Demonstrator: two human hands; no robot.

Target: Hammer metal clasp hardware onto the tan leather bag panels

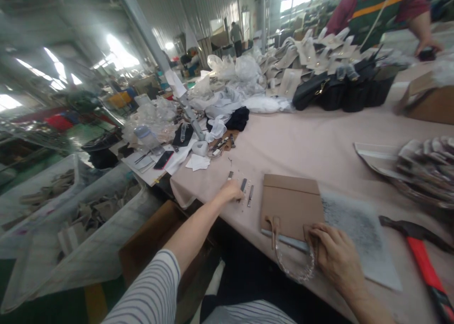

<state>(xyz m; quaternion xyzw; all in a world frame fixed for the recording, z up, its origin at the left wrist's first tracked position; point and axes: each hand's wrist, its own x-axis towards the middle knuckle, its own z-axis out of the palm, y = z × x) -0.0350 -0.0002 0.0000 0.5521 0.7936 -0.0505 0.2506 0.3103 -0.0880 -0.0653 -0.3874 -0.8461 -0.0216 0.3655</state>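
Observation:
A brown leather bag panel lies by the table's near edge, with a plastic-wrapped handle looping off its front. My right hand is closed on the handle's right end tab, at the panel's corner. Further left, my left hand is down on the cloth with fingers drawn together; whatever they pinch is hidden. Small metal bits lie around it, beside a slim metal tool and a dark flat piece. A worn grey slab extends from the panel's right side.
A red-handled hammer lies at right, below stacked wrapped pieces. Black bags and heaped pale pieces stand at the back. A phone and bottle are left of a slanted post. Another person stands across the table.

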